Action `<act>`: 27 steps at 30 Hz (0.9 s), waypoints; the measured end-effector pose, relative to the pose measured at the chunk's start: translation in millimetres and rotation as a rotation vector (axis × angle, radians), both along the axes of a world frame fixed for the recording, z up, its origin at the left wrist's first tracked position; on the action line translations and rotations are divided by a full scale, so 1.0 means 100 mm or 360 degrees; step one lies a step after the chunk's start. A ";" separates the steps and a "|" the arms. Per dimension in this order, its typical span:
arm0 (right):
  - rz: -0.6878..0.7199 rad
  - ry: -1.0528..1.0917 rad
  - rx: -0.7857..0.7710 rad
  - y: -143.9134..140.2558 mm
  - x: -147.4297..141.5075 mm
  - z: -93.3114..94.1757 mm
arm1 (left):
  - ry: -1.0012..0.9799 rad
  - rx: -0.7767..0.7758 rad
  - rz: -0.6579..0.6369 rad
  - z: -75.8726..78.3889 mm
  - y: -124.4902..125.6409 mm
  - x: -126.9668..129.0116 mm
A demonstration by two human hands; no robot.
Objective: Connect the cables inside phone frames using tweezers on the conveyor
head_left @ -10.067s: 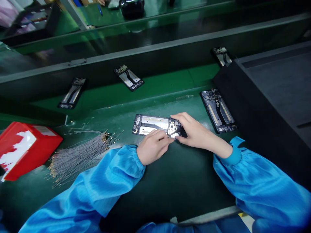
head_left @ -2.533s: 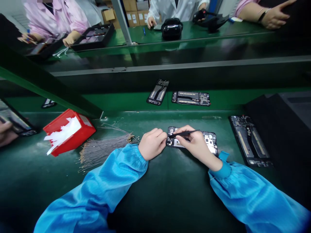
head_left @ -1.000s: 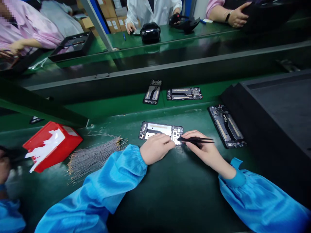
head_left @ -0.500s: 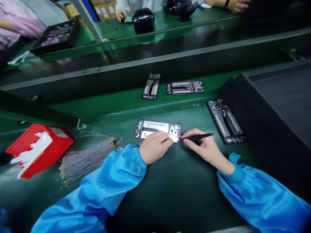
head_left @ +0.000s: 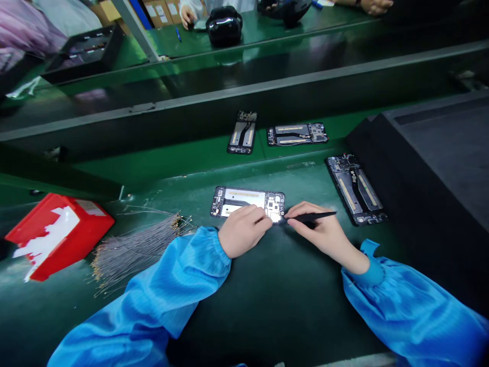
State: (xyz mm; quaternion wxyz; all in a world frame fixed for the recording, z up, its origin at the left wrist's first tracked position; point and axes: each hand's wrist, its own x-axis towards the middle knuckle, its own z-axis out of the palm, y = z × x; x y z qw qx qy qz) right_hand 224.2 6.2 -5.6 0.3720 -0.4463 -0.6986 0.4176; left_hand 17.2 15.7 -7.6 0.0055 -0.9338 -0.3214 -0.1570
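Dark green bench (head_left: 267, 300), matte, glare patches near front. Behind it, lighter green conveyor strip (head_left: 171, 160) running left to right. Grey metal rail (head_left: 267, 86) beyond strip. Far bench (head_left: 267, 30), glossy green, reflecting overhead light. Slanted grey post (head_left: 133, 25) at upper left. Cardboard boxes (head_left: 153, 9) behind post. Black raised platform (head_left: 439, 153) at right.

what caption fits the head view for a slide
Right hand holds black tweezers at an open phone frame; left hand steadies it.
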 end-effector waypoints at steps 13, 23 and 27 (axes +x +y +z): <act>-0.0024 -0.0026 -0.0016 -0.01 0.00 0.01 | -0.0018 -0.0017 -0.0011 0.00 0.00 0.00; 0.0226 -0.0275 0.0360 -0.08 -0.04 0.06 | -0.0003 -0.0069 -0.0018 0.01 0.00 0.00; 0.0194 -0.0215 0.0279 -0.02 -0.02 0.09 | -0.0027 -0.0181 0.0004 0.01 0.02 0.01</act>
